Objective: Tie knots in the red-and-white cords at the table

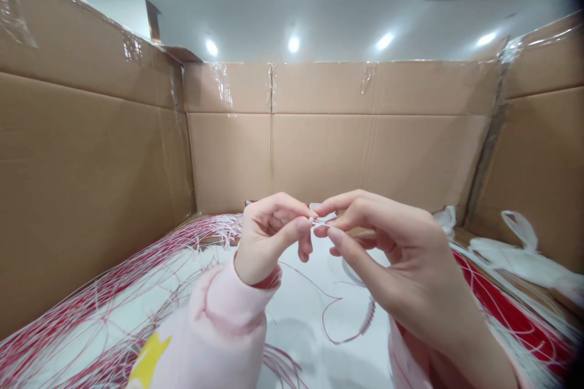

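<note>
Close together over the white work surface [301, 304], my two hands meet at their fingertips. My left hand [271, 234] pinches a tiny white piece [311, 220] between thumb and forefinger; its exact kind is too small to tell. My right hand [401, 255] is closed at the thumb and fingers on a thin white wire [322, 224], which runs to the piece at the left fingertips. Below the hands, a thin red wire [326, 322] curves across the surface to a tightly coiled section [368, 317], partly behind my right wrist.
A large heap of red and white wires [137, 273] spreads along the left. More pale strands lie over a red area [493, 298] at right, near a white plastic bag [524, 252]. Taped cardboard walls [319, 152] enclose the back and both sides.
</note>
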A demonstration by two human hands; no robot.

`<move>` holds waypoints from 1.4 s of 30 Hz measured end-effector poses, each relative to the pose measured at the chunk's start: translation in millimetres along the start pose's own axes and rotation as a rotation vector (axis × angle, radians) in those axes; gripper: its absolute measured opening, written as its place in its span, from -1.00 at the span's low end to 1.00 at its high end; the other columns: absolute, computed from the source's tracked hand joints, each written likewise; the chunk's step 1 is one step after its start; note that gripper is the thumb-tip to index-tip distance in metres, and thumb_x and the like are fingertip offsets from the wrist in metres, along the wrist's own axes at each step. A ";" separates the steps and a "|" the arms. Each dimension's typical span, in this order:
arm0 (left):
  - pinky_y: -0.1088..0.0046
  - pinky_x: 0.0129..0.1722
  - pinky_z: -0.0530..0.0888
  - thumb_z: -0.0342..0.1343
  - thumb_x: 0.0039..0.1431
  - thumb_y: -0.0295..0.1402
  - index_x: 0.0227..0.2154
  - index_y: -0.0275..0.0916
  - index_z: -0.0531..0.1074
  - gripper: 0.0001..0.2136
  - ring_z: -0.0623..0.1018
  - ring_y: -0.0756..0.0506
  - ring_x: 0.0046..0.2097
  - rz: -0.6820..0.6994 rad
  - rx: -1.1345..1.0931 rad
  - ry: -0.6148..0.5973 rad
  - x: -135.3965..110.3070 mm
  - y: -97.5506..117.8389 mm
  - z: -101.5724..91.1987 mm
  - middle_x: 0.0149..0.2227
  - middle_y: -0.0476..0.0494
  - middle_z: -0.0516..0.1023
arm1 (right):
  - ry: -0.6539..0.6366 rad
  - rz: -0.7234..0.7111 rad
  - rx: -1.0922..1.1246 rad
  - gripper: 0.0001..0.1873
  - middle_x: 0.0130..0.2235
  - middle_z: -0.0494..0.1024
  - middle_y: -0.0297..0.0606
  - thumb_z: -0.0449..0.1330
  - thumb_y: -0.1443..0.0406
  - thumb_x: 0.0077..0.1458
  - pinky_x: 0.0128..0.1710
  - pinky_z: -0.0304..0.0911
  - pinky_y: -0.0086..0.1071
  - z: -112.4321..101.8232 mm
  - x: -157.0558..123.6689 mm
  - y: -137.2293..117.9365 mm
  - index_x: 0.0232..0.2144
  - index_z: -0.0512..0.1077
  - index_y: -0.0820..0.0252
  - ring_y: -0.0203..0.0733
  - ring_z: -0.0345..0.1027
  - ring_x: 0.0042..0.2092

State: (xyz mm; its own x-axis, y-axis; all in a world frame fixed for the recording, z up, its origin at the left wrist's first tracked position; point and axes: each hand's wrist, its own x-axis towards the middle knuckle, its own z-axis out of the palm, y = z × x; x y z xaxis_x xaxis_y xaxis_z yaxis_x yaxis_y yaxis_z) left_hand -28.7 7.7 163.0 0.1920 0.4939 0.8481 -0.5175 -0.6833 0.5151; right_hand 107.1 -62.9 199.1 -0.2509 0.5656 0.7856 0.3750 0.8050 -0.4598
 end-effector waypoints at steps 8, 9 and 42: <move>0.67 -0.72 0.37 0.09 -0.03 -0.48 -0.47 -0.30 0.41 -0.97 0.40 0.10 -0.67 0.019 0.078 0.034 -0.9 0.8 3.7 -0.62 0.00 0.47 | 0.022 0.018 0.025 -0.87 -0.24 0.44 -0.22 0.07 0.44 -0.03 -0.49 0.36 -0.53 0.2 -0.7 -0.4 -0.54 0.37 0.23 -0.31 0.36 -0.35; 0.67 -0.72 0.37 0.09 -0.03 -0.49 -0.48 -0.30 0.41 -0.97 0.41 0.10 -0.67 0.023 0.088 0.035 -1.1 0.9 4.2 -0.61 -0.01 0.48 | 0.020 0.022 0.029 -0.87 -0.23 0.44 -0.22 0.07 0.44 -0.03 -0.49 0.36 -0.53 0.2 -0.8 -0.4 -0.55 0.38 0.23 -0.32 0.36 -0.36; 0.59 -0.62 0.40 0.08 -0.05 -0.57 -0.47 -0.29 0.42 -0.91 0.42 0.07 -0.63 0.083 0.301 -0.006 -2.0 8.7 2.7 -0.58 -0.03 0.49 | 0.061 -0.022 -0.102 -0.85 -0.26 0.42 -0.28 0.07 0.51 -0.10 -0.46 0.39 -0.55 -1.0 -0.2 2.3 -0.55 0.34 0.21 -0.32 0.35 -0.33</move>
State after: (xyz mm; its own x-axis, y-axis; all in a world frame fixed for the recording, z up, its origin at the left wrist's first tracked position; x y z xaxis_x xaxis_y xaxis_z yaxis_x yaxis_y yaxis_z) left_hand -31.3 -0.7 166.2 0.1644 0.4275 0.8889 -0.2613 -0.8501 0.4572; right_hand 108.9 -61.4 198.3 -0.2066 0.5333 0.8203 0.4596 0.7931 -0.3998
